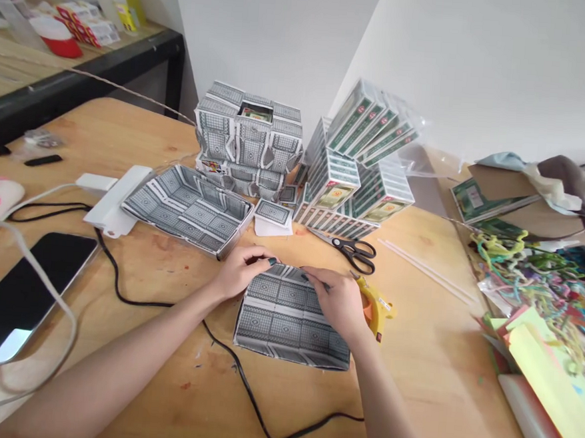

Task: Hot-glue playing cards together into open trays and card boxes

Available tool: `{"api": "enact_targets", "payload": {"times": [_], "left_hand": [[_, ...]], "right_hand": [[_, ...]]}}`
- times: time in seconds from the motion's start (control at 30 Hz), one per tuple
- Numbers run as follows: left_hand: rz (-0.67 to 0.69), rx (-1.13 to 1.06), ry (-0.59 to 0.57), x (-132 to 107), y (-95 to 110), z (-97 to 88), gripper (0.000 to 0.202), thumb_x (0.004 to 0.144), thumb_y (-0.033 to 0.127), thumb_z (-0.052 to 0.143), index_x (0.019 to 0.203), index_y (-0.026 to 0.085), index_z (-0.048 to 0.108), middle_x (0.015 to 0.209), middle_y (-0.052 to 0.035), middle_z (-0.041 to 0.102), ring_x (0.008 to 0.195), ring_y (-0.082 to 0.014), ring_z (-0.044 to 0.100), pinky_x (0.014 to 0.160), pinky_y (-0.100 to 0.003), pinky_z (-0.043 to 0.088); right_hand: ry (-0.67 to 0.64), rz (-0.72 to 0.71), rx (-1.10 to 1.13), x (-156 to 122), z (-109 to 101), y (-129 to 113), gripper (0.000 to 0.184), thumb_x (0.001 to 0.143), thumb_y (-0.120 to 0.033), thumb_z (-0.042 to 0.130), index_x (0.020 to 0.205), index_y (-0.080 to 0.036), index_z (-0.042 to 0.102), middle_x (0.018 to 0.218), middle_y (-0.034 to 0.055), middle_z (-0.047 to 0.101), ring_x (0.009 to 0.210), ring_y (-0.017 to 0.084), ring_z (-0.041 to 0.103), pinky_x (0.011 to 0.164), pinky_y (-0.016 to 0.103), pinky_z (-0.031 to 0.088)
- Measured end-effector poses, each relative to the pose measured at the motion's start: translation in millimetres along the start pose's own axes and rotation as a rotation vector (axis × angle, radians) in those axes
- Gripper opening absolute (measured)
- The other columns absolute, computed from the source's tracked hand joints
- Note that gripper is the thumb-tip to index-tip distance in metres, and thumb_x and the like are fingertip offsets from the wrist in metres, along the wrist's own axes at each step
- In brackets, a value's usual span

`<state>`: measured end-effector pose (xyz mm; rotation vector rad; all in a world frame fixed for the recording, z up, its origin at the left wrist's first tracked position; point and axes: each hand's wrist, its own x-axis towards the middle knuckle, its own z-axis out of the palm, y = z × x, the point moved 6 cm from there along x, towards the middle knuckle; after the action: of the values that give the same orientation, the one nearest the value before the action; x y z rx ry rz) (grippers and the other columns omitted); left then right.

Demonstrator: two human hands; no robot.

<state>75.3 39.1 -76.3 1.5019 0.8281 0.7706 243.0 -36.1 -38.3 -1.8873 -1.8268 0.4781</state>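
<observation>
A shallow tray made of playing cards (286, 312), grey-patterned backs showing, lies on the table in front of me. My left hand (246, 269) is closed on its far rim near the left corner, thumb on the inner side. Further right, my right hand (334, 295) pinches the same rim, covering part of the tray's right side. Behind the left hand sits a larger card tray (187, 212). A yellow glue gun (379, 308) lies just beyond my right hand, partly hidden by it. Black-handled scissors (355, 250) and a small stack of cards (273, 214) are behind the tray.
A card-covered structure (248, 136) stands at the back beside stacked card boxes (340, 182). On the left are a phone (27, 294) and a white power strip (118, 200). A black cable (246, 376) runs under my left forearm. Clear sticks (426, 272) and coloured yarn (544, 270) lie right.
</observation>
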Motion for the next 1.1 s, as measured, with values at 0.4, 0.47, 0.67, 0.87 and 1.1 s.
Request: {"api": "enact_targets", "payload": {"times": [0.4, 0.47, 0.67, 0.87, 1.1], "left_hand": [[-0.041, -0.001, 0.001, -1.4, -1.6, 2.4, 0.022, 0.076, 0.030, 0.055, 0.076, 0.014, 0.070, 0.079, -0.0048, 0.071, 0.078, -0.0191, 0.061, 0.072, -0.026, 0.044], [-0.046, -0.003, -0.005, -1.4, -2.1, 2.9, 0.022, 0.077, 0.030, 0.055, 0.076, 0.014, 0.070, 0.079, -0.0044, 0.070, 0.078, -0.0186, 0.061, 0.071, -0.026, 0.044], [-0.068, -0.013, -0.028, -0.7, -3.5, 4.3, 0.023, 0.078, 0.032, 0.055, 0.075, 0.013, 0.068, 0.079, -0.0044, 0.068, 0.077, -0.0182, 0.059, 0.070, -0.026, 0.044], [-0.062, -0.047, -0.048, -2.2, -5.1, 7.1, 0.022, 0.081, 0.031, 0.052, 0.075, 0.013, 0.064, 0.078, -0.0037, 0.065, 0.080, -0.0184, 0.059, 0.077, -0.029, 0.043], [-0.028, -0.116, -0.085, -2.7, -4.8, 11.1, 0.020, 0.082, 0.030, 0.050, 0.072, 0.014, 0.058, 0.084, -0.0048, 0.064, 0.088, -0.0197, 0.058, 0.083, -0.030, 0.041]], "right_hand": [[0.010, 0.052, -0.068, 1.9, -0.7, -7.1, 0.023, 0.084, -0.020, 0.052, 0.092, -0.027, 0.073, 0.096, -0.0012, 0.072, 0.086, 0.018, 0.068, 0.081, 0.026, 0.051], [-0.005, 0.061, -0.087, 2.0, -0.8, -9.0, 0.024, 0.085, -0.021, 0.051, 0.093, -0.026, 0.072, 0.096, -0.0005, 0.072, 0.087, 0.018, 0.068, 0.082, 0.026, 0.049], [-0.157, 0.042, -0.204, 6.9, 4.9, -17.5, 0.025, 0.087, -0.023, 0.047, 0.092, -0.025, 0.071, 0.090, 0.0016, 0.073, 0.083, 0.018, 0.068, 0.073, 0.022, 0.045], [-0.313, -0.010, -0.303, 20.9, 12.2, -26.3, 0.022, 0.084, -0.022, 0.049, 0.083, -0.023, 0.071, 0.079, 0.0035, 0.073, 0.073, 0.017, 0.065, 0.065, 0.023, 0.039], [-0.361, -0.041, -0.264, 29.0, 22.5, -28.1, 0.022, 0.081, -0.020, 0.051, 0.088, -0.022, 0.072, 0.085, 0.0041, 0.073, 0.076, 0.016, 0.065, 0.067, 0.022, 0.040]]}}
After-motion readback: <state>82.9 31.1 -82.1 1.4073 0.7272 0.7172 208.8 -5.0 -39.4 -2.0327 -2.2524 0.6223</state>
